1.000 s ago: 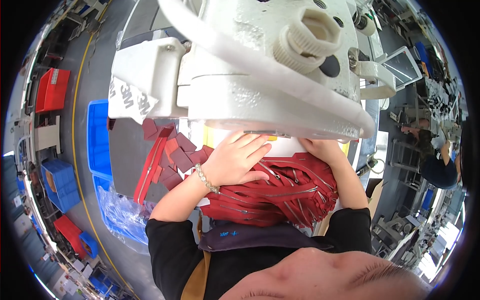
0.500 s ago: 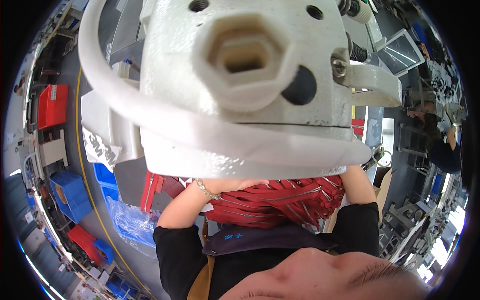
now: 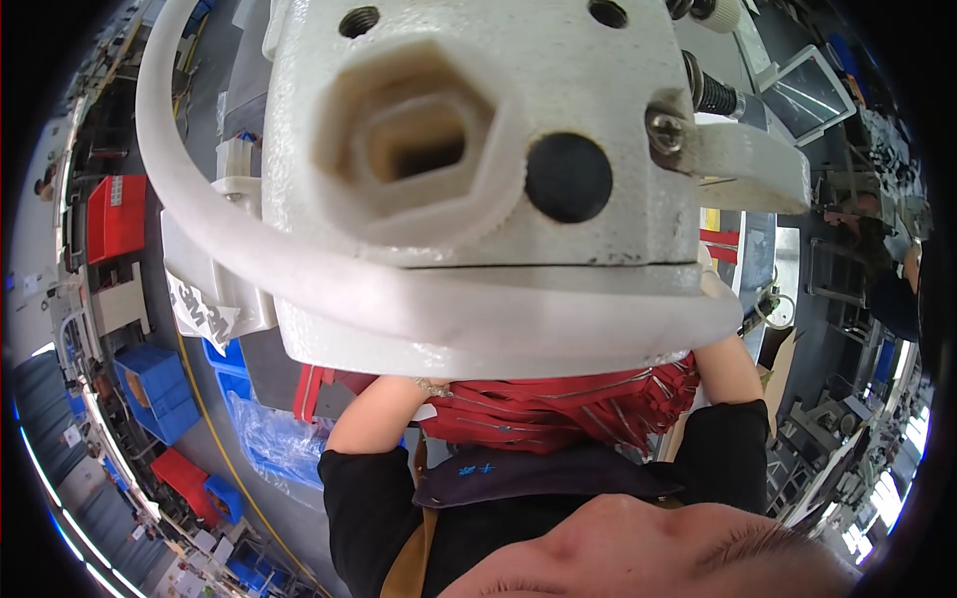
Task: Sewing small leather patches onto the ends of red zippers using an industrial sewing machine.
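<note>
The white head of a sewing machine (image 3: 478, 319) fills the upper middle and hides most of both hands. A thick pile of red zipper strips (image 3: 558, 411) lies below it, against my dark apron (image 3: 543, 476). My left forearm, with a beaded bracelet (image 3: 431, 387) at the wrist, reaches under the machine beside the pile; the left fingers are hidden. On the pile's other side, my right forearm passes behind the machine's edge. Only a sliver of my right hand (image 3: 707, 277) shows there, its fingers out of sight. More red strips (image 3: 311, 392) lie left of my left arm.
Blue bins (image 3: 231, 374) stand at the left, with clear plastic film (image 3: 284, 439) over one. Farther left are a red bin (image 3: 117, 217) and stacked blue crates (image 3: 158, 392) by a yellow floor line. A person in dark clothes (image 3: 887, 284) is at the far right.
My view has shifted, so the machine head sits slightly lower and its hexagonal knob farther left. My left hand, partly visible on the zipper strips before, is now hidden under the machine.
</note>
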Demonstrator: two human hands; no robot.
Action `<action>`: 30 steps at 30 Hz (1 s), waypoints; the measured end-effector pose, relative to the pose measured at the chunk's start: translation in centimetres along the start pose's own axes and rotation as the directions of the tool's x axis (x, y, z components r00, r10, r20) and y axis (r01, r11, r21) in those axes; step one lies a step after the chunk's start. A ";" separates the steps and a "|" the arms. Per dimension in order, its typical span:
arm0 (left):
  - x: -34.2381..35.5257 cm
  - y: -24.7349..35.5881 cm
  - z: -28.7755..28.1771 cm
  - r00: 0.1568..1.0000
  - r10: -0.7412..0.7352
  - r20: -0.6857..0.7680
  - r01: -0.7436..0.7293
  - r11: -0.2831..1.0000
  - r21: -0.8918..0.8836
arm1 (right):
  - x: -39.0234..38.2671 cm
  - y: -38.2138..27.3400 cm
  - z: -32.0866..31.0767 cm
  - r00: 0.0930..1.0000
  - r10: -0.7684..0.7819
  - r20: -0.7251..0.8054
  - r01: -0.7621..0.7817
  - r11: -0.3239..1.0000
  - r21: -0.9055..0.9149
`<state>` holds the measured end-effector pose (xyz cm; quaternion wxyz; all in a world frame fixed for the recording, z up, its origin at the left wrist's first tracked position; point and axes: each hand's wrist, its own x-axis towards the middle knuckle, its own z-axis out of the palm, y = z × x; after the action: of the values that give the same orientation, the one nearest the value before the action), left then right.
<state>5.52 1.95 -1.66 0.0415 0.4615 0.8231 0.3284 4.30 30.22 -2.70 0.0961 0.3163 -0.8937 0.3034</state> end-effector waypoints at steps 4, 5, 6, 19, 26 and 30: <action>0.7 -0.1 0.1 0.965 -0.106 0.240 0.145 0.978 -0.150 | 0.0 -0.2 -1.1 0.999 0.028 0.032 -0.028 1.000 -0.012; 0.6 -0.2 0.2 0.969 -0.116 0.217 0.165 0.960 -0.225 | 0.1 -0.2 -1.0 0.999 0.028 0.031 -0.027 1.000 -0.007; 0.5 -0.1 0.2 0.968 -0.119 0.219 0.168 0.960 -0.224 | 0.2 -0.3 -1.0 0.999 0.022 0.044 -0.021 1.000 -0.016; -0.8 -0.7 2.0 0.976 -0.111 0.185 0.174 0.911 -0.374 | 1.0 -1.0 -1.7 0.997 -0.003 -0.075 0.015 0.987 0.157; -0.2 0.5 1.2 0.946 -0.184 0.266 0.251 0.937 -0.242 | 0.1 -0.2 -0.7 1.000 -0.019 0.023 0.019 1.000 -0.002; 0.9 0.3 -0.6 0.974 -0.012 0.228 -0.038 0.976 0.215 | -0.1 -0.1 -0.6 0.999 -0.003 0.040 0.004 1.000 -0.029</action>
<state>4.96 2.50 -0.84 0.0828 0.5032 0.8409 0.1813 4.41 30.57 -2.25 0.0832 0.3223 -0.8993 0.2836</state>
